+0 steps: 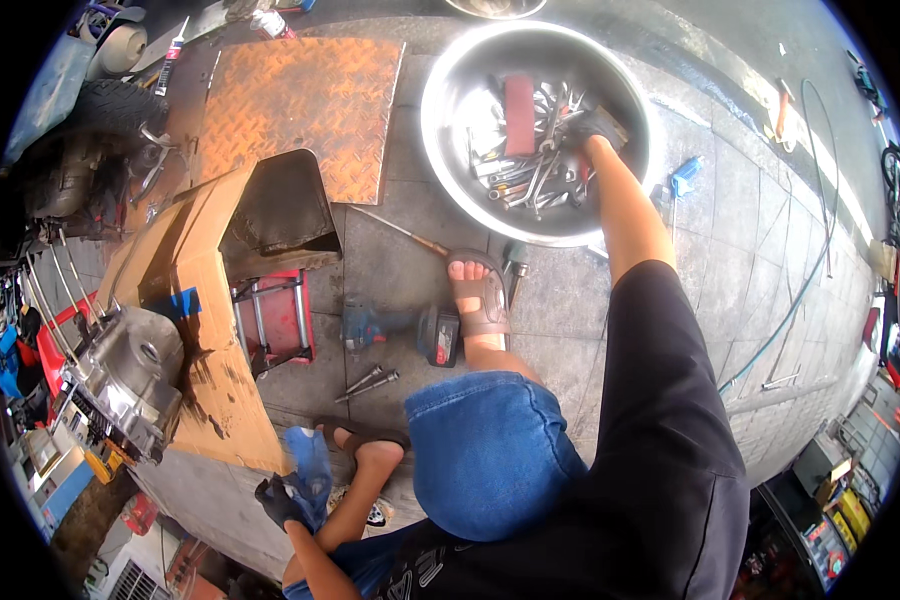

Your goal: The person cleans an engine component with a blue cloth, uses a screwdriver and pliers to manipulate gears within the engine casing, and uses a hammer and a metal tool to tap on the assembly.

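Note:
My right hand point(596, 130), in a dark glove, reaches into a wide round metal basin point(434, 150). It is among a heap of wrenches point(538, 185) and other metal tools at the basin's right side. Its fingers merge with the dark things around them, so their grip does not show. A reddish-brown flat block point(519, 115) lies on top of the tools. Low on the left, my left hand point(278, 502), in a black glove, is closed on a blue rag point(310, 468) beside my left foot.
A cordless impact wrench point(380, 328) and two long sockets point(368, 384) lie by my feet. Left of them are oil-stained cardboard point(220, 400), a metal engine part point(135, 365) and a rusty tread plate point(300, 110). A blue-handled screwdriver point(685, 175) lies right of the basin.

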The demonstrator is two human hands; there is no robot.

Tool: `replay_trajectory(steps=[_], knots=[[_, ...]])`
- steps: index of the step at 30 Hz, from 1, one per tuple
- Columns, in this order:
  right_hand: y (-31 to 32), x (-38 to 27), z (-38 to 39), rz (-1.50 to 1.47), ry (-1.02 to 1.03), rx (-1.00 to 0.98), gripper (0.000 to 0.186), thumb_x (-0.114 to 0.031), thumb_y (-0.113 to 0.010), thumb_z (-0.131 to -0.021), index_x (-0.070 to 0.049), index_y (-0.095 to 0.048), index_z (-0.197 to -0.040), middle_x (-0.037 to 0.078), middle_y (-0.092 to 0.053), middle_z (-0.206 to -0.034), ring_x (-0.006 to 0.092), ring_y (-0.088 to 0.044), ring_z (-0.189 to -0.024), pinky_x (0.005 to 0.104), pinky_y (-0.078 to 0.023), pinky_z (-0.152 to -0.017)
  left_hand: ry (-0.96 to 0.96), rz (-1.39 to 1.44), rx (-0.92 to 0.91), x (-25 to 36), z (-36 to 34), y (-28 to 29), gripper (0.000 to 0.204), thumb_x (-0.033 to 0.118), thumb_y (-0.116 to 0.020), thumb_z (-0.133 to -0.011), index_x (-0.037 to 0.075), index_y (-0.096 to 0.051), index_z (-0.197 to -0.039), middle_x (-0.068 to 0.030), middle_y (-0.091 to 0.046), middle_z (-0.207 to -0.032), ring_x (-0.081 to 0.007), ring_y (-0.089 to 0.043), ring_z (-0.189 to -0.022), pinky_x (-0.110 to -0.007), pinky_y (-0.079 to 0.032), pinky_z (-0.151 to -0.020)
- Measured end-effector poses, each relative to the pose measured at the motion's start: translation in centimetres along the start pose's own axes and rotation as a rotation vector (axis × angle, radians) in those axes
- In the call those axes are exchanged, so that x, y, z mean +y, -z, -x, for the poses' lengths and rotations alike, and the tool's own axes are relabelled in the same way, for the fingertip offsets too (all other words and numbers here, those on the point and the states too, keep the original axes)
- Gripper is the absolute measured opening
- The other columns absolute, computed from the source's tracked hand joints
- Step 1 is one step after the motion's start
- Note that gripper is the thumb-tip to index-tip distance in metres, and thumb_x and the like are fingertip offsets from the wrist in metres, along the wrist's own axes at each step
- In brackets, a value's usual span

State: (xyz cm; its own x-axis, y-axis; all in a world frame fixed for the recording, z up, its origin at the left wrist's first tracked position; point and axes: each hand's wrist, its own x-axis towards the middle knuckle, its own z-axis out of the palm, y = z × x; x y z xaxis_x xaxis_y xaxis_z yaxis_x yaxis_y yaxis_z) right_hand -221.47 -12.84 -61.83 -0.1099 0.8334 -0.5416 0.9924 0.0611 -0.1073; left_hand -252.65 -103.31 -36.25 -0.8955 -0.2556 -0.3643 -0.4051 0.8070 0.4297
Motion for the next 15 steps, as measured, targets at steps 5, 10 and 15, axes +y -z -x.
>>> replay_trajectory(steps=[5,10,15], knots=[[-2.1,0.6,-1.0,-0.058,-0.035,-0.034,0.063,-0.059,-0.056,-0.080,-0.010,-0.067,-0.118,0.017,-0.064,-0.121,0.0317,-0.061,-0.115,0.0399,-0.047,-0.095,0.025,0.006,-0.106,0.5,-1.8,-3.1,0.074,0.000,-0.066,-0.086,0.010,-0.029,-0.149,-0.0155,-0.036,-0.150,-0.0299,-0.042,-0.132,-0.042,-0.039,-0.106],[-1.6,-0.8,1.1,-0.143,0.048,-0.072,0.052,-0.048,-0.061,-0.078,-0.009,-0.069,-0.112,0.016,-0.066,-0.118,0.0308,-0.063,-0.112,0.0377,-0.049,-0.092,-0.119,0.137,-0.081,4.4,-0.2,-1.0,0.074,0.001,-0.064,-0.088,0.011,-0.028,-0.151,-0.0149,-0.035,-0.150,-0.0269,-0.037,-0.135,-0.039,-0.033,-0.110],[-1.0,0.9,5.2,-0.333,0.132,-0.036,0.046,-0.041,-0.065,-0.075,-0.006,-0.071,-0.104,0.012,-0.069,-0.103,0.0248,-0.066,-0.091,0.0371,-0.051,-0.078,-0.307,0.180,0.078,9.6,0.7,4.5,0.056,0.007,-0.059,-0.094,0.004,-0.037,-0.146,-0.0138,-0.046,-0.143,-0.0213,-0.045,-0.128,-0.034,-0.036,-0.107]])
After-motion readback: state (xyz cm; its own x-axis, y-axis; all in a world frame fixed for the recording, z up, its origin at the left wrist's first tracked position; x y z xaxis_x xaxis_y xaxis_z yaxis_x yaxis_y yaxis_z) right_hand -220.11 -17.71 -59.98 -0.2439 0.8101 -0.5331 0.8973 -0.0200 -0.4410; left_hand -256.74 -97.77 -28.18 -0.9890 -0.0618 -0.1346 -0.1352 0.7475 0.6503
